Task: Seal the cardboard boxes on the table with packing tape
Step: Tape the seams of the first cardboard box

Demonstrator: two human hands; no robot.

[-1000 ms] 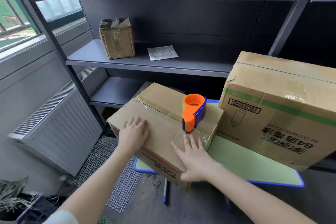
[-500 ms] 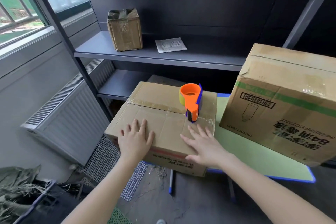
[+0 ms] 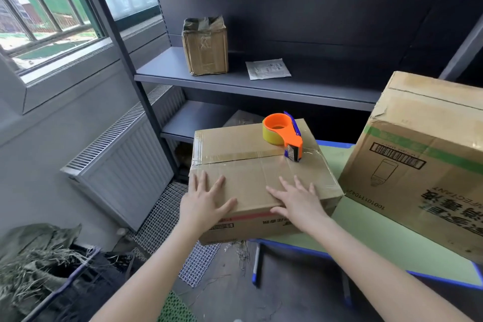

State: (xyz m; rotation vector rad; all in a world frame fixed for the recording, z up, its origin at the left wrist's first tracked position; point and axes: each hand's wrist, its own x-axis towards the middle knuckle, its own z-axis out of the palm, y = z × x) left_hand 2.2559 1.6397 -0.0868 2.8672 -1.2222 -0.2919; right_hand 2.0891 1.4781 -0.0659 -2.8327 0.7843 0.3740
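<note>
Both hands are flat on top, palms down and fingers spread. The left hand (image 3: 206, 201) is near the front left corner and the right hand (image 3: 298, 198) near the front right, well apart, pressing and gripping nothing. Under them is the plain brown cardboard box (image 3: 251, 172), matte corrugated, sitting centre frame on the left end of the table (image 3: 366, 238) – green top, blue edge. There's a red stripe and some print on its front face, too small to read. A strip of shiny clear tape (image 3: 235, 158) runs across the middle seam, a bit wrinkly. At its right end the tape dispenser (image 3: 283, 136) stands on the lid: orange plastic with a blue side and a yellowish roll. To the right is a bigger carton (image 3: 423, 159) with a scuffed corner, a green band, a barcode and a bottle outline – its text is upside down, with digits starting 1001 and big Chinese characters, blurry. Behind is a dark grey metal shelf unit (image 3: 261, 83) holding a small taped-up box (image 3: 205, 47) and a white packet (image 3: 268, 68). A ribbed grey radiator (image 3: 122, 162) sits at left.
</note>
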